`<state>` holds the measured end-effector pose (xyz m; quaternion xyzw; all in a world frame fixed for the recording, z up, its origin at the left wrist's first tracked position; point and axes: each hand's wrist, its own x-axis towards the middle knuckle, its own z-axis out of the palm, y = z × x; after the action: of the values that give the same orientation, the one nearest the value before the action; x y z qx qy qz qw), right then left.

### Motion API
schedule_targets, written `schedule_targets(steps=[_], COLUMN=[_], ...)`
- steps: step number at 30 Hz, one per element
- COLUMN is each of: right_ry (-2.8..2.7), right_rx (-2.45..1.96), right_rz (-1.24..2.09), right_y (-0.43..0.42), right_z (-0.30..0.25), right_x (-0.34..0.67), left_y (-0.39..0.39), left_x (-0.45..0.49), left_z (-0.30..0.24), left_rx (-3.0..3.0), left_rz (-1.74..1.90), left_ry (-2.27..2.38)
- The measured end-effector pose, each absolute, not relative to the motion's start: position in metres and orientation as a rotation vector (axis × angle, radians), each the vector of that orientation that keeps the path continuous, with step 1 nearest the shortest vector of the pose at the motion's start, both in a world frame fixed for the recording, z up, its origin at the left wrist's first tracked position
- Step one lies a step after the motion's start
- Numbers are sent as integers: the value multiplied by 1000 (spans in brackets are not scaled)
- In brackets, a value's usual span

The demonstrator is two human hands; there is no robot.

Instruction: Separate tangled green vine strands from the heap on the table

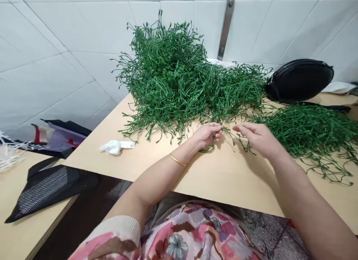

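The left hand [207, 135] seems pinched on a green stem [209, 149], held clear of the artificial vine heap [179, 77] at twelve o'clock, the right hand [258, 138] open.

Tangled heap of green artificial vines [179, 77]
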<state>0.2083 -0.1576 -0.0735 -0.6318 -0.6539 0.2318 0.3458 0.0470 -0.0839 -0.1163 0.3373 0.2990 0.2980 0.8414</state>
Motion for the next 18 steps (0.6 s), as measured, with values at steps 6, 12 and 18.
schedule_targets(steps=[6, 12, 18], right_ry=[-1432, -1339, -1402], right_rx=[-1319, -1320, -1323], right_rz=[1067, 1223, 1211], right_y=[-127, -133, -137], right_z=[-117, -112, -111], right_x=[197, 202, 199], left_y=[-85, -89, -90], left_x=[48, 52, 53], left_z=[-117, -120, -119], left_rx=[760, 949, 1036], left_rz=[617, 763, 771], left_ry=[617, 777, 773])
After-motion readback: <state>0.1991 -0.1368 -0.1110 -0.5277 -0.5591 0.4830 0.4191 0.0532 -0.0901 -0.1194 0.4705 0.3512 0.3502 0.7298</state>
